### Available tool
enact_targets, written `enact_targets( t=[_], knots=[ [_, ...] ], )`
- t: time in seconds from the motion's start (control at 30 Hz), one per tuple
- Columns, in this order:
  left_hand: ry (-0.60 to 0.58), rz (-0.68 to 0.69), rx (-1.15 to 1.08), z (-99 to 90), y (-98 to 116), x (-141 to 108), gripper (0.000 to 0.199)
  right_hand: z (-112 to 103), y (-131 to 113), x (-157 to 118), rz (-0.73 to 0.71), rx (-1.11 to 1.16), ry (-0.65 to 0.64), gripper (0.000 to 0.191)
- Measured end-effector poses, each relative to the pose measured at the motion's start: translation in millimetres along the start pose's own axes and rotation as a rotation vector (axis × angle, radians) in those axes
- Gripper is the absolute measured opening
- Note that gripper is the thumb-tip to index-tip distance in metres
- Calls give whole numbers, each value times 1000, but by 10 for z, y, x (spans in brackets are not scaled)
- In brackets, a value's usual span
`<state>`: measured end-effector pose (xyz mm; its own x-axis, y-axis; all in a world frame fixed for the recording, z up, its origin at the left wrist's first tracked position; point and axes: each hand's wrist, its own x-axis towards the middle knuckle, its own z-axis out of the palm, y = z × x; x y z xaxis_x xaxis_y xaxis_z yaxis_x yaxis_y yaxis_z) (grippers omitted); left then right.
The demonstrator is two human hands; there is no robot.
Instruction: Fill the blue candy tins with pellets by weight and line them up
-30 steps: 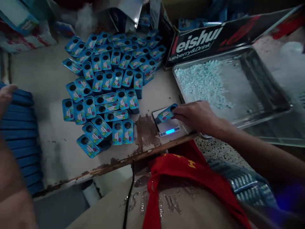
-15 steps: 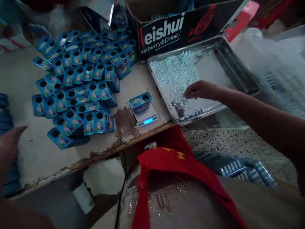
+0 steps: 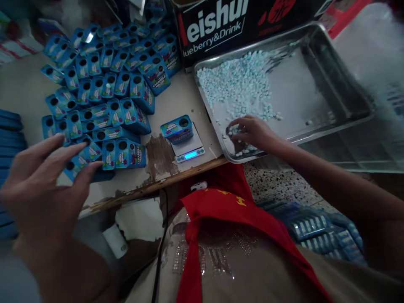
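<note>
My left hand (image 3: 50, 185) hangs over the table's left front, thumb and fingers apart, holding nothing. It is nearest the front-left of many blue candy tins (image 3: 124, 153) with round dark openings on top. Over the metal tray (image 3: 315, 139), my right hand (image 3: 252, 131) has its thumb and fingers apart at a small greyish, see-through thing (image 3: 239, 146) among the candies. I cannot make out what that thing is. Small pale-blue candies (image 3: 236, 82) cover the tray's left part. Between the hands, one blue tin (image 3: 177, 129) sits on a small digital scale (image 3: 188, 147) with a lit display.
A black cardboard box (image 3: 214, 29) with white lettering stands behind the tray. More blue tins (image 3: 9, 155) are stacked at the far left. The table's worn wooden edge (image 3: 158, 183) runs in front of me. Wrapped blue packs (image 3: 318, 229) lie below on the right.
My left hand has come in from the left edge, its fingers spreading. The right hand has lowered a little to the candies, its fingers opening. The camera view has shifted slightly.
</note>
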<state>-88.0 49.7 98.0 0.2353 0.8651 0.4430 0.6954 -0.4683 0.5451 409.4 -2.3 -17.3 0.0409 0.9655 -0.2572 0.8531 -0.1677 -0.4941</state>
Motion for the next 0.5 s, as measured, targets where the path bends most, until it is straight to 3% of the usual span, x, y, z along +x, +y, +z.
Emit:
enact_targets(
  t=[0.1, 0.2, 0.27, 0.37, 0.43, 0.5],
  knots=[
    [-91, 75, 201, 139, -40, 18, 48, 36, -191, 152, -14, -23, 3, 27],
    [-130, -32, 196, 203, -91, -8, 40, 21, -239, 184, -55, -142, 95, 36],
    [-128, -94, 175, 200, -92, -37, 40, 10, -161, 136, -180, -264, 139, 52],
    [-131, -167, 160, 177, -58, -85, 41, 25, 31, 99, -368, -386, 84, 85],
    [-130, -176, 167, 182, -39, -121, 39, 54, 123, 163, -421, -395, 30, 91],
    [-135, -149, 184, 211, -55, -158, 38, 83, 151, 290, -410, -389, 17, 82]
  ],
)
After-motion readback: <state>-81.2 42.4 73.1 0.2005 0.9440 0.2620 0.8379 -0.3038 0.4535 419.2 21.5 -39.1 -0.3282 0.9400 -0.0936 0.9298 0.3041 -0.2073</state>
